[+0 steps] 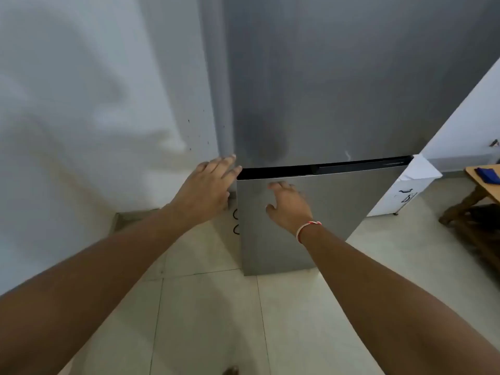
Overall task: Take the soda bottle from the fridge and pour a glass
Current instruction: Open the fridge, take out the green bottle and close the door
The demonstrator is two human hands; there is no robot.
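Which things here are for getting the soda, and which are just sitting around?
For the job: fridge, its lower door, left hand, right hand. No bottle or glass in view.

Just around: wooden table, blue thing on it, white cabinet.

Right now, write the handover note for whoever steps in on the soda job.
Left hand: open, fingers straight, at the left edge of the fridge by the seam between its doors.
Right hand: open, fingers spread on or just off the lower door; contact unclear.
Both doors look shut; bottle and glass not in view.
Done: fridge reached.
Left: open door, take bottle, find glass, pour.
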